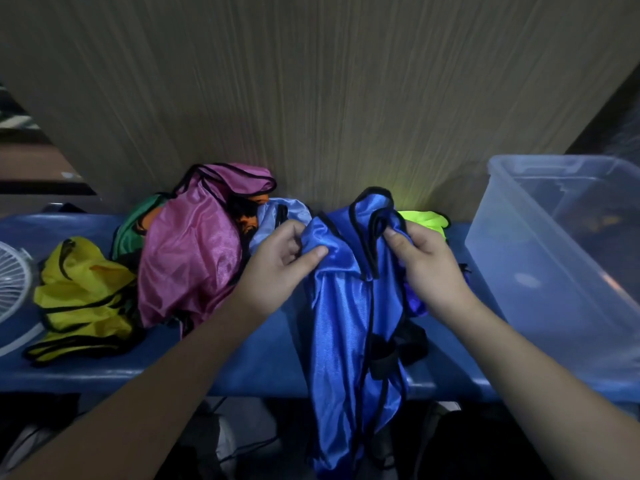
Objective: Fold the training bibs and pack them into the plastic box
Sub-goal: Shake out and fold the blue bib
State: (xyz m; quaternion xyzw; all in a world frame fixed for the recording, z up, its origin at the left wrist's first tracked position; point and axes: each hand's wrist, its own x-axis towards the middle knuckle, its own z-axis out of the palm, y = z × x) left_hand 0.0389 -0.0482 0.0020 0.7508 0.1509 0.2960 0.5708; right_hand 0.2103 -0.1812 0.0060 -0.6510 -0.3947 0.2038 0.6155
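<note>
A shiny blue bib (343,327) with black trim hangs over the front edge of the blue table (242,355). My left hand (280,268) pinches its upper left part between thumb and fingers. My right hand (429,268) grips its right shoulder strap. A clear plastic box (540,251) stands at the right, with nothing visible inside it. A heap of loose bibs lies at the left: pink (194,258), yellow (83,299), green (130,233), orange (247,220) and light blue (277,216). A neon yellow bib (427,218) lies behind my right hand.
A wood-grain wall (311,98) rises right behind the table. Part of a white fan grille (12,282) shows at the far left edge. Dark clutter and cables lie on the floor (242,441) below the table's front edge.
</note>
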